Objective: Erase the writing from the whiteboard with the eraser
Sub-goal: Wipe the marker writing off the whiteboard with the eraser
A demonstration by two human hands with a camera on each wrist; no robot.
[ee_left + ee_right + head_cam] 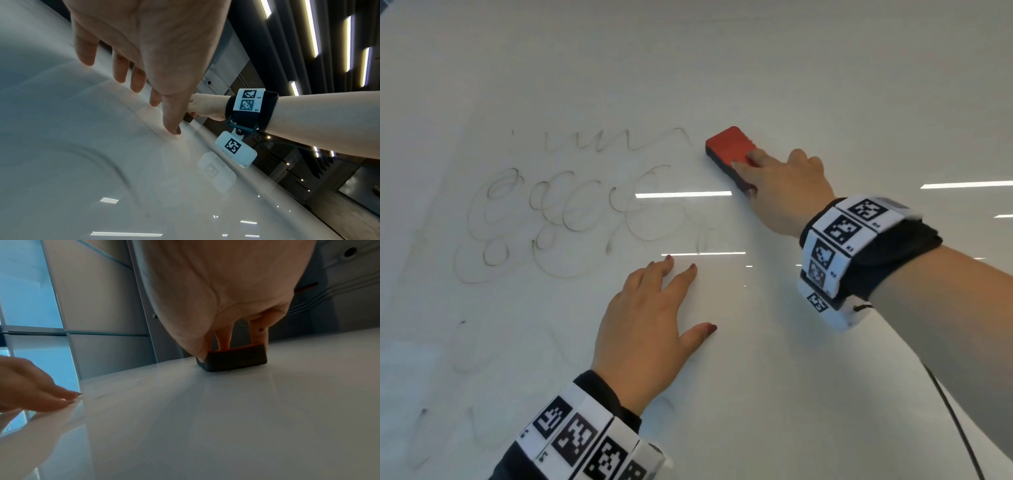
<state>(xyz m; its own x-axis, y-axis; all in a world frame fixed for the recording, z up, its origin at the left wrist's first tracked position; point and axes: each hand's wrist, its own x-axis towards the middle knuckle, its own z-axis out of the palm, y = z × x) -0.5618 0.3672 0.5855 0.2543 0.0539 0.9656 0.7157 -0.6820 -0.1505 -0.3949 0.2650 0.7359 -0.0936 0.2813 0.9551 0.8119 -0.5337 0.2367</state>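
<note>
A red-topped eraser (729, 147) with a dark felt base lies flat on the whiteboard (825, 85), just right of the upper line of faint grey writing (616, 142). My right hand (780, 192) grips its near end, thumb on one side and fingers on top and the far side; the right wrist view shows the eraser (234, 361) pressed to the board under the hand. Looping scribbles (558, 212) fill the board's left middle. My left hand (650, 322) rests flat on the board below the writing, fingers spread and straight, as the left wrist view confirms (144, 65).
Fainter marks (465, 359) trail down the lower left of the board. A black cable (955, 428) runs from my right wristband across the lower right. Ceiling lights reflect as bright bars (685, 194) on the glossy surface.
</note>
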